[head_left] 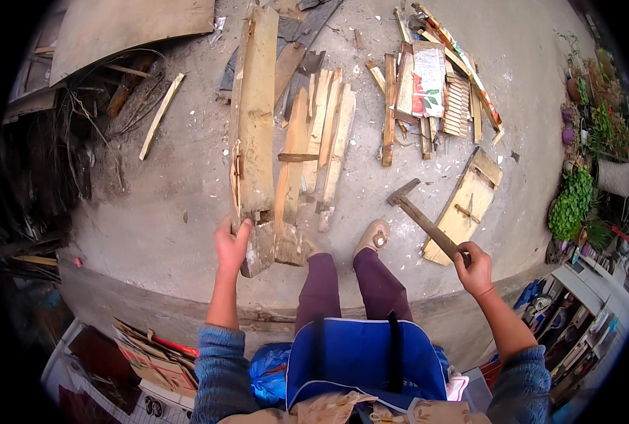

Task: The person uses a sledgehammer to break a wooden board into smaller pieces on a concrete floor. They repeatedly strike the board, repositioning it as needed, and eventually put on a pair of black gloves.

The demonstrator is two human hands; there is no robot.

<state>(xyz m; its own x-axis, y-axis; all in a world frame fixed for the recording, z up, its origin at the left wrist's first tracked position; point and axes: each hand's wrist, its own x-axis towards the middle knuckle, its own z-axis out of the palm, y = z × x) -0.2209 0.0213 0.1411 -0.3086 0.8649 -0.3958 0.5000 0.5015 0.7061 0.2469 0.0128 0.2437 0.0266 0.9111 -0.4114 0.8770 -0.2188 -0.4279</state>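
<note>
My left hand (231, 242) grips the near end of a long, thick wooden plank (258, 120), its thumb over the top face. A broken notch shows in the plank close to my thumb, and its left edge is splintered. In my right hand (475, 268) is a hammer (427, 225), held by the lower part of its wooden handle, with the dark metal head up and to the left. Beside the plank lie several split wooden boards (321, 134), a short stick (298, 157) across them. A shorter pale board (461, 212) rests on the ground beyond my right hand.
A pile of wood scraps with a printed cardboard piece (429, 79) lies at the far right. A lone strip of wood (162, 116) is at the left, near dark branches and a large sheet of board (131, 32). Potted plants (572, 205) line the right edge.
</note>
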